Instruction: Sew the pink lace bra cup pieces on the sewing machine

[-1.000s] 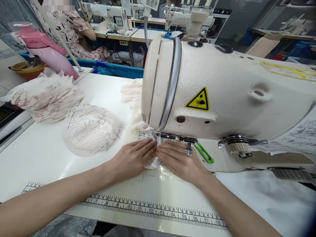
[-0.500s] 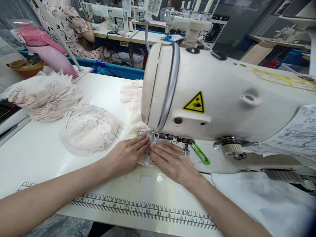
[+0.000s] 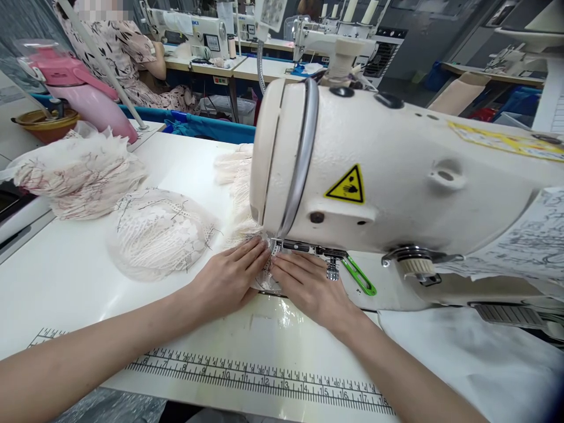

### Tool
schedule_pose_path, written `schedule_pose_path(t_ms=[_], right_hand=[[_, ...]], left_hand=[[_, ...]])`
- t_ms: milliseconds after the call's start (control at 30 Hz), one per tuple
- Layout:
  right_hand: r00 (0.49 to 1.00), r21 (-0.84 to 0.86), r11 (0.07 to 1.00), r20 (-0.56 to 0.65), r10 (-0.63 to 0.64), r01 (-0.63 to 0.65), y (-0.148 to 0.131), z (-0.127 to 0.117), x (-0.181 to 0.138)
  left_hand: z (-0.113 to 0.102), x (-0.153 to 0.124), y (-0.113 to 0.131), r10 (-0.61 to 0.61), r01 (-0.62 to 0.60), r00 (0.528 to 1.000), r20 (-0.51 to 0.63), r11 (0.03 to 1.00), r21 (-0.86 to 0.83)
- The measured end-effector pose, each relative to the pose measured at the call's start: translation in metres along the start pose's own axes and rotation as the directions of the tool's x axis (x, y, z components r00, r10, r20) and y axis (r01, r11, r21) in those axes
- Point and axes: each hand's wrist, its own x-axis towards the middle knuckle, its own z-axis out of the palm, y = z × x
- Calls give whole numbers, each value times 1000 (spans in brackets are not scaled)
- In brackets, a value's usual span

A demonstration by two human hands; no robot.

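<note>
In the head view, a piece of cream lace fabric lies under the head of a white sewing machine, at the presser foot. My left hand rests on its left side, fingers stretched out flat and fingertips close to the foot. On the right side my right hand lies flat too, its fingers extended over the lace near the needle area. The needle itself is hidden. More gathered cream fabric spreads behind, partly covered by the machine head.
A round lace piece and a bundled sheer cloth lie at left, near a pink bottle. A green lever is right of the foot. A printed ruler runs along the front edge. A person sits beyond.
The lace between my hands has shifted slightly at the foot. Both hands have moved only a little, staying flat beside the foot.
</note>
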Motion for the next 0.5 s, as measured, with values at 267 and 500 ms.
schedule_pose_path(t_ms=[267, 500], right_hand=[[999, 28, 1000, 37, 1, -2, 6, -9, 1], [994, -37, 995, 60, 92, -90, 3, -15, 1]], left_hand=[[-3, 3, 4, -13, 13, 1000, -9, 1000, -9], [-1, 2, 6, -48, 48, 999, -3, 996, -80]])
